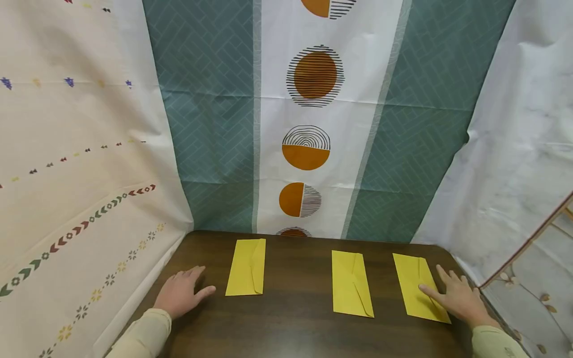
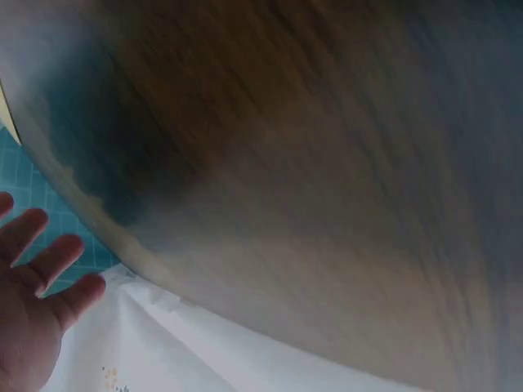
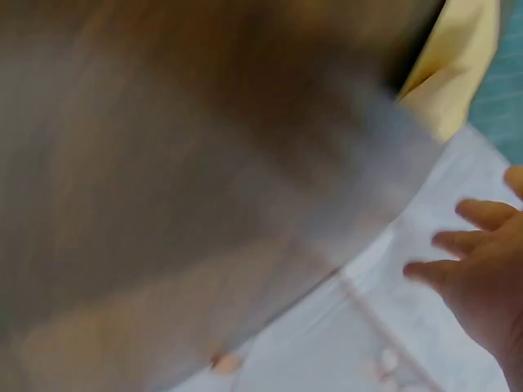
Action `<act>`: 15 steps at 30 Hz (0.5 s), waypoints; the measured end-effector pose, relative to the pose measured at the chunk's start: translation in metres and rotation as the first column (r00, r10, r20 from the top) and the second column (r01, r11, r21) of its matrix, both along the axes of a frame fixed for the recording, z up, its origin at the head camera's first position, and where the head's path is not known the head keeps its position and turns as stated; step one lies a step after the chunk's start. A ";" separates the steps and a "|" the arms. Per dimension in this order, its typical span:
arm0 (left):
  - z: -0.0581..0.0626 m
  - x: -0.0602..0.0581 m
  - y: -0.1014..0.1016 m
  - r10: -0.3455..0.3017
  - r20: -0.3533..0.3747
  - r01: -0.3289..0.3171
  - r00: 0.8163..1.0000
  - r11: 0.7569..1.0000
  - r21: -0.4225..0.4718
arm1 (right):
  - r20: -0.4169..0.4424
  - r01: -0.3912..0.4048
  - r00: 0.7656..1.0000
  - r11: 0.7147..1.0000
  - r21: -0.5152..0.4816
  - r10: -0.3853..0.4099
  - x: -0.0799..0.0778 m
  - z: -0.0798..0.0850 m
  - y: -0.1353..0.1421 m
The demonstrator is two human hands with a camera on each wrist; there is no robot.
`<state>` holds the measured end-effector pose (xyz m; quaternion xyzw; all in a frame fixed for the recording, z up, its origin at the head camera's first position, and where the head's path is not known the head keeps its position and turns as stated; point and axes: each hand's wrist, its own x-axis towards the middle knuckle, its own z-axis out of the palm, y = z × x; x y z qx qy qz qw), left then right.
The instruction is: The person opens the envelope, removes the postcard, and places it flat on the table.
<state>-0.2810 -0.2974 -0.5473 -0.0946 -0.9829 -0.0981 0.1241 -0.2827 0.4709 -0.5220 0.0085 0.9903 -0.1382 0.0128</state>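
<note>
Three yellow envelopes lie flap side up on a dark wooden table. The left envelope (image 1: 245, 268) is to the right of my left hand (image 1: 182, 292), whose fingers are spread and hold nothing. Near the middle right lies a second envelope (image 1: 351, 284). My right hand (image 1: 458, 298) is over the right edge of the third envelope (image 1: 414, 283) and hides part of it; whether it touches the paper I cannot tell. In the left wrist view the left hand (image 2: 33, 302) has its fingers apart. The right wrist view shows the right hand (image 3: 482, 269) with fingers extended.
The table (image 1: 295, 318) has a dark brown, slightly shiny top. A green and white patterned cloth (image 1: 215, 124) hangs behind its far edge. Cream cloth (image 1: 89, 199) borders the left side, and a white patterned cloth (image 1: 515, 149) the right.
</note>
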 end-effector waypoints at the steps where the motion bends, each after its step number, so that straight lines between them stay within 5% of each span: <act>1: -0.001 -0.001 0.001 0.004 -0.016 -0.004 1.000 1.000 -0.001 | -0.028 -0.003 1.000 1.000 -0.011 0.003 -0.002 0.002 -0.007; 6: -0.006 -0.003 0.010 -0.003 -0.055 0.004 0.998 1.000 0.007 | -0.117 -0.042 0.993 0.993 -0.109 0.029 -0.015 0.010 -0.056; 15: -0.013 -0.008 0.036 -0.003 0.037 0.001 0.999 0.999 0.048 | -0.168 -0.190 0.974 0.947 -0.258 0.150 -0.046 0.014 -0.183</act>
